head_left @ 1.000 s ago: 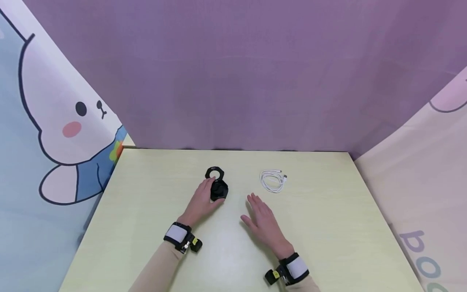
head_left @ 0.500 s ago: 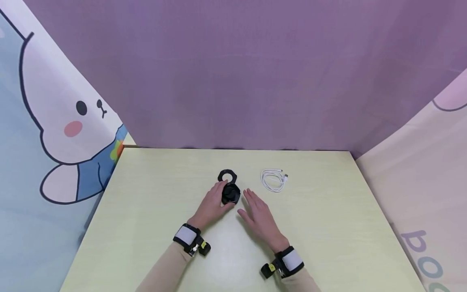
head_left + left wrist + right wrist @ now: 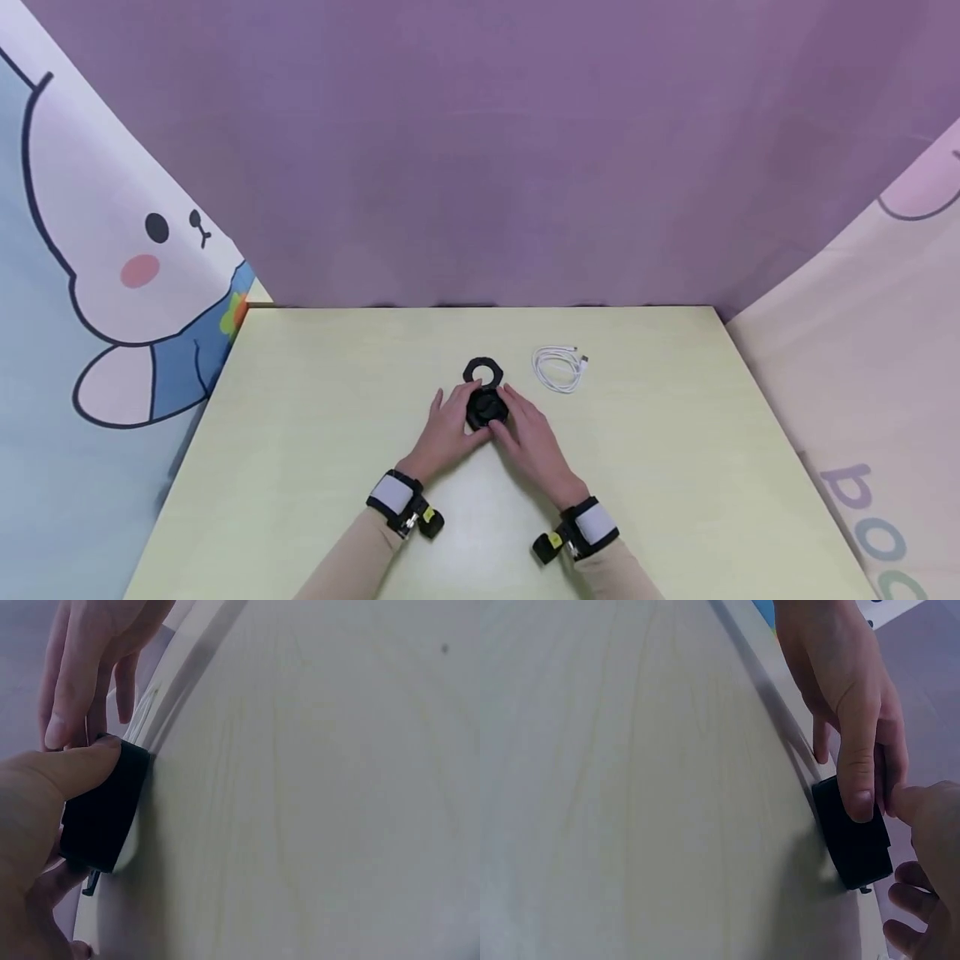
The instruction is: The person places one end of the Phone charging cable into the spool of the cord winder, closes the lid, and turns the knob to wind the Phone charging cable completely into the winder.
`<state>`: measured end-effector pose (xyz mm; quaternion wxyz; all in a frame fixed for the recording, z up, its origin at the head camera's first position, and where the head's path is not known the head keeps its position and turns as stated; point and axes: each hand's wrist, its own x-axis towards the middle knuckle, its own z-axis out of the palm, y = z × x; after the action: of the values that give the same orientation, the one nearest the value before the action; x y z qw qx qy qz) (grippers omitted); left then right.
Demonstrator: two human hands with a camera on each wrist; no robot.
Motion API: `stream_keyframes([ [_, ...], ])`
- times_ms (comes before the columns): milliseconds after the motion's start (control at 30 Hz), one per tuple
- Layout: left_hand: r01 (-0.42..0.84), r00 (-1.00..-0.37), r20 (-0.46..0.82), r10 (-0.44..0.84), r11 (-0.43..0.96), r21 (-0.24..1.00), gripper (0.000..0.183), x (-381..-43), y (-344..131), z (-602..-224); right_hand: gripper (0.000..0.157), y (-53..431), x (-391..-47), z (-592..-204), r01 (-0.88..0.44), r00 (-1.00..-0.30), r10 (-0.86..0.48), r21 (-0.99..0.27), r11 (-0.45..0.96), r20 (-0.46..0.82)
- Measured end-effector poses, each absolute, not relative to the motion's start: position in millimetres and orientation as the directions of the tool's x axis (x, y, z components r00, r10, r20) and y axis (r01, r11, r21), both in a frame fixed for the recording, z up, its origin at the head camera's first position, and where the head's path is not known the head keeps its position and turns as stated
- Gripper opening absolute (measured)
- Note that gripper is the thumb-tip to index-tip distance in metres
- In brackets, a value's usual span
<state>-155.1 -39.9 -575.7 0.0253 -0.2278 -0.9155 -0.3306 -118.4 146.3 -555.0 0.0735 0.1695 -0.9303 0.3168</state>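
Purple cloth (image 3: 487,150) hangs beyond the case (image 3: 487,407), with a pale table (image 3: 712,467) beneath it. We judge the work partway: the case's ring (image 3: 498,371) is already folded back, while the coiled cable (image 3: 560,370), right of the case, is untouched. Our left hand (image 3: 446,432) grips the case, thumb and fingers bent about its left side; our right hand (image 3: 534,440) has fingers parted at its right edge, though whether they pinch it we cannot tell.
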Motion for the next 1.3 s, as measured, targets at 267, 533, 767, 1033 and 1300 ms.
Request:
stream_keyframes([
  [267, 0.373, -0.914, 0.170, 0.369, 0.596, 0.711, 0.089, -155.7, -39.7, -587.0, 0.052, 150.5, -129.0, -552.3, -0.394, -0.919, -0.295, -0.587, 0.707, 0.262],
  [533, 0.383, -0.910, 0.178, 0.375, 0.594, 0.707, 0.088, -161.2, -40.9, -591.5, 0.052, 158.4, -147.0, -551.1, -0.497, -0.867, -0.421, -0.528, 0.689, 0.266],
  [767, 0.375, -0.914, 0.181, 0.362, 0.588, 0.717, 0.087, -157.9, -40.3, -593.0, 0.051, 162.5, -156.8, -547.6, -0.569, -0.814, -0.538, -0.480, 0.667, 0.219],
  [1033, 0.368, -0.914, 0.168, 0.369, 0.581, 0.726, 0.085, -156.2, -40.0, -594.0, 0.044, 164.3, -167.6, -531.8, -0.615, -0.774, -0.614, -0.417, 0.669, 0.157],
  [1300, 0.363, -0.913, 0.155, 0.377, 0.578, 0.731, 0.087, -155.7, -41.6, -593.1, 0.036, 160.3, -174.5, -517.3, -0.693, -0.705, -0.691, -0.358, 0.626, 0.157],
])
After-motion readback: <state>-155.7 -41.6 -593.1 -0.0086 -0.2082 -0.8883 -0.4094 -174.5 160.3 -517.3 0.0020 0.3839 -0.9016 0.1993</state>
